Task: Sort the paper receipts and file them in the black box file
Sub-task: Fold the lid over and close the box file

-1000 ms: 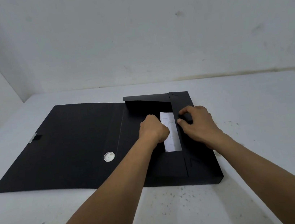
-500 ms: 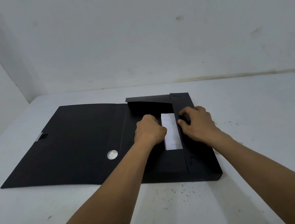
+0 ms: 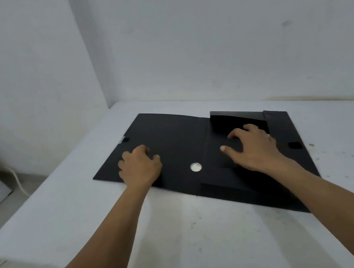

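**Receipt Covered, File Ready To Close**

Half a second before, both hands had been working together at the middle of the tray, with a white receipt showing between them. By this moment they had parted and the receipt was no longer in sight. I judged that it lay inside the black box file (image 3: 284,127), under the inner flap (image 3: 217,162), though the paper itself could not be seen.

The right hand (image 3: 255,147) lay spread on that flap, at about 3 o'clock from the silver disc (image 3: 196,167), with its fingers straight and fanned. It pressed the flap flat and grasped nothing.

The left hand (image 3: 140,168) had crossed to the opened cover (image 3: 172,139), at about 9 o'clock from the disc and near the cover's front edge. Its fingers were bent with the knuckles up. Whether it pinched the cover's edge or only rested on it, I could not tell.

The file lay open and flat on the white table (image 3: 208,231), its cover stretched out toward 9 o'clock and its tray side toward 3 o'clock.

No loose receipts showed on the table, so the filing looked done or nearly so. The left hand seemed placed to swing the cover over toward 3 o'clock, and the flap would need to stay down as it closed.
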